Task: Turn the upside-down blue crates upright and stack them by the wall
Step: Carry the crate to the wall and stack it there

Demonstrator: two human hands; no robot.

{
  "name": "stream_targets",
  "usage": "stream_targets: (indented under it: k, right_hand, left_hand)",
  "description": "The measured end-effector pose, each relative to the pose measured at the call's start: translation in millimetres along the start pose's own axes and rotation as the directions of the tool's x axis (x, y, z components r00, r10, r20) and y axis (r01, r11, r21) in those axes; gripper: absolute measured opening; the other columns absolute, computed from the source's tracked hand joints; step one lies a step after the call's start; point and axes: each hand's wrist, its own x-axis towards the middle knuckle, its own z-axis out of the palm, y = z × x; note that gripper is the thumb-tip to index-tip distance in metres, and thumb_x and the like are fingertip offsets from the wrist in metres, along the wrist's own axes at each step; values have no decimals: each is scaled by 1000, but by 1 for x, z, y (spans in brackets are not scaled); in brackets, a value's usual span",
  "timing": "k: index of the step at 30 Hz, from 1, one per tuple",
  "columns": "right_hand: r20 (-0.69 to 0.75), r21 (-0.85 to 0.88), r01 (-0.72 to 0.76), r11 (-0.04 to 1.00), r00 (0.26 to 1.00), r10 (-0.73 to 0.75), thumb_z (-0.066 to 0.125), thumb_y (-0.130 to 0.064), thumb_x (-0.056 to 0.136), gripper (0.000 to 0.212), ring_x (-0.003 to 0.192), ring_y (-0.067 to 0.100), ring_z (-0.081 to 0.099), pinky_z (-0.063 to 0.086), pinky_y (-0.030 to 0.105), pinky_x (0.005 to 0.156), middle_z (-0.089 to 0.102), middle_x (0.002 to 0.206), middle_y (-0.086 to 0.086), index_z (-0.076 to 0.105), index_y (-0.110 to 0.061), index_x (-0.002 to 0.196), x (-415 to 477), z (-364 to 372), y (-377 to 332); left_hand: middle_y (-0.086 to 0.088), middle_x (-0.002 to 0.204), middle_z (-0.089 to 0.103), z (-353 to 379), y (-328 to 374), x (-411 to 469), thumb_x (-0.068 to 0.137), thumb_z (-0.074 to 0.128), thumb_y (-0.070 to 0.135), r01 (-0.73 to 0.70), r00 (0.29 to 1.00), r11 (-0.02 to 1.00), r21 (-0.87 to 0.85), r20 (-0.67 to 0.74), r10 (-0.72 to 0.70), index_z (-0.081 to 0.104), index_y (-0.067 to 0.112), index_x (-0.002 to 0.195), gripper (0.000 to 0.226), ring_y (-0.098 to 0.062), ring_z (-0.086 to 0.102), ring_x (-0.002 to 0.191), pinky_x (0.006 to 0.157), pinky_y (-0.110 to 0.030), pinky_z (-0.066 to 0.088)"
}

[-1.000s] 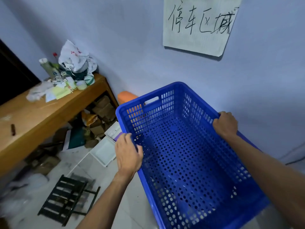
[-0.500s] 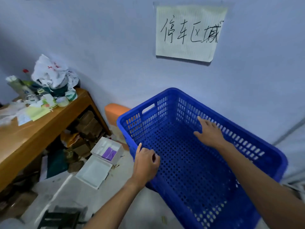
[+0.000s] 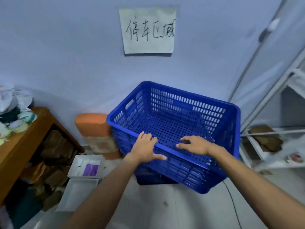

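Head | blue crate (image 3: 181, 103) upright | left hand (image 3: 145, 147) grips rim | right hand (image 3: 194, 145) flat

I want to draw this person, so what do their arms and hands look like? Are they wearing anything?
The left forearm and right forearm are bare down to the picture's edge, so no sleeves show. The left hand and right hand wear no gloves. I see no watch, bracelet or ring on either.
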Motion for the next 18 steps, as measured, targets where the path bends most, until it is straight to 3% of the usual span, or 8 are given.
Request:
stream_targets:
  k: [3, 6, 8, 14, 18]
  right_hand:
    - [51, -57, -36, 998, 998, 39, 50, -87, 70, 91, 118, 24, 56, 45, 38, 100, 58, 133, -1, 50, -27, 138, -37, 33, 6]
    - [-215, -276, -88, 957, 976, 27, 51, -64, 88, 58, 91, 28, 63, 54, 40, 80, 63, 97, 5, 49, -21, 126, -58, 66, 26]
    - [-358, -347, -149, 926, 934, 16, 45, -55, 96, 42, 71, 27, 58, 51, 37, 64, 57, 79, 3, 50, -18, 115, -65, 75, 39]
    - [-373, -445, -133, 886, 927, -48, 47, -42, 99, 35, 82, 30, 66, 41, 34, 60, 69, 92, 7, 49, -15, 120, -70, 89, 59]
    - [-362, -481, -125, 868, 930, -66, 47, -32, 98, 26, 66, 31, 49, 39, 33, 58, 58, 77, 6, 52, -13, 115, -68, 89, 62]
  left_hand:
    - [-7, 116, 48, -6, 4, 2, 80, 59, 72, 17, 998, 992, 122, 66, -25, 47, 19, 126, 71, -30, 45, 113, 118, -47, 22]
    - [-8, 111, 51, -6, 4, 4, 91, 63, 31, 49, 998, 964, 262, 30, -59, 47, 16, 122, 38, -30, 50, 106, 107, -43, 35]
    - [-7, 107, 55, -10, 0, 3, 94, 56, 18, 70, 995, 945, 318, 50, -91, 49, 15, 117, 24, -28, 53, 101, 101, -41, 40]
    - [-6, 102, 64, -18, -19, 2, 98, 53, 12, 48, 988, 900, 433, 111, -106, 55, 15, 108, 11, -25, 61, 96, 90, -38, 46]
    - [-5, 101, 65, -20, -22, 1, 99, 49, 10, -17, 989, 878, 478, 139, -57, 53, 14, 110, 13, -24, 63, 92, 78, -36, 45]
